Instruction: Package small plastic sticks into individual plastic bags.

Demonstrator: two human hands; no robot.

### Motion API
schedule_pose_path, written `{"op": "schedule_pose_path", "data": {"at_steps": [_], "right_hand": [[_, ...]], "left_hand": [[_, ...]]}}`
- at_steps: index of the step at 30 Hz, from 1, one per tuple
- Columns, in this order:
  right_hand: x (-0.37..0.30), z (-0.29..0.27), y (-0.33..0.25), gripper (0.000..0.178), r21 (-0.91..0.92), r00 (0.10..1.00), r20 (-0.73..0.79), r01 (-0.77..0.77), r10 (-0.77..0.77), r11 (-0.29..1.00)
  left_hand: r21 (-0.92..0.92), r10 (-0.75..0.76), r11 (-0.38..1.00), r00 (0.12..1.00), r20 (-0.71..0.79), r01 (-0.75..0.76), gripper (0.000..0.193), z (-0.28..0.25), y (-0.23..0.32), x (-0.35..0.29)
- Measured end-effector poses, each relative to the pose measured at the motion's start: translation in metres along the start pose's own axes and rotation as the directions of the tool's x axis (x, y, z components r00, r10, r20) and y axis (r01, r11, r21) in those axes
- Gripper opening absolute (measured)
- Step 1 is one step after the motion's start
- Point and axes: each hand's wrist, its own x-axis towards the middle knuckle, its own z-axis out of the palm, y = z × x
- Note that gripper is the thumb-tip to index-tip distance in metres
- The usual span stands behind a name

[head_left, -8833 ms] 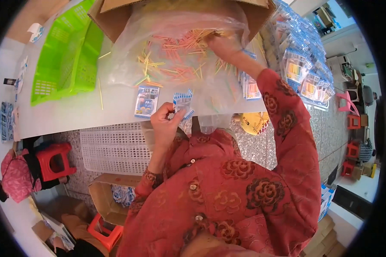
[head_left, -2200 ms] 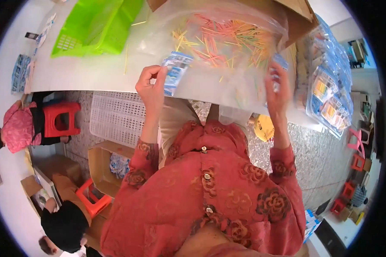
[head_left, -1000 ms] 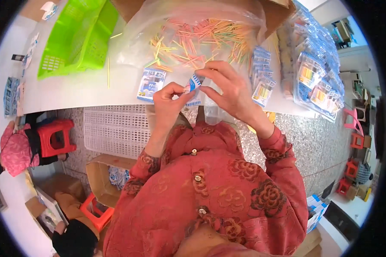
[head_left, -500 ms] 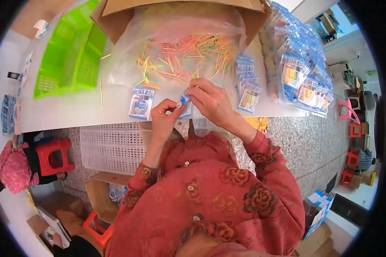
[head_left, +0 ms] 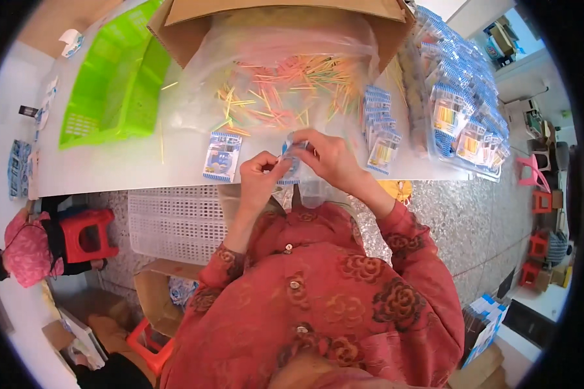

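At the table's near edge, my left hand (head_left: 261, 178) and my right hand (head_left: 328, 155) pinch a small blue-and-white plastic packet (head_left: 292, 171) between them. My fingers cover part of it, so its contents are hidden. A similar flat packet (head_left: 222, 157) lies just left of my left hand. Beyond my hands, many thin pink, yellow, orange and green sticks (head_left: 282, 84) are spread on a clear plastic bag (head_left: 201, 97). To the right of my right hand, an overlapping row of packets (head_left: 384, 152) shows coloured sticks inside.
An open cardboard box (head_left: 282, 11) stands at the far side, the bag spilling from it. A green plastic basket (head_left: 139, 97) is at left, and a clear tray (head_left: 444, 155) heaped with packets at right. Below the table's front edge sits a white slatted crate (head_left: 175, 223). Another person (head_left: 29, 249) is at far left.
My right hand has shifted slightly, tilting over the packet, and the fingers of both hands have moved on it. The whole view has slid a little to the right.
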Motion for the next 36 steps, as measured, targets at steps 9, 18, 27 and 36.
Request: {"op": "schedule_pose_path", "data": {"at_steps": [9,18,27,36], "right_hand": [[0.013,-0.012,-0.005,0.022,0.310,0.954,0.191,-0.283,0.232,0.908],[0.016,-0.006,-0.005,0.016,0.198,0.965,0.111,-0.255,0.237,0.946],[0.034,0.000,0.003,0.011,0.081,0.999,0.004,-0.045,0.044,0.996],[0.051,0.017,0.018,0.009,0.078,0.997,0.051,0.047,-0.051,0.996]], "left_hand": [[0.089,0.088,0.992,0.996,-0.013,-0.087,0.015,-0.003,-0.002,0.003],[0.178,0.162,0.973,0.983,-0.089,-0.144,0.014,-0.002,0.007,0.009],[0.197,0.220,0.955,0.975,0.037,-0.223,0.012,-0.003,0.008,0.031],[0.134,0.231,0.969,0.959,-0.165,-0.210,0.010,0.000,-0.028,0.055]]}}
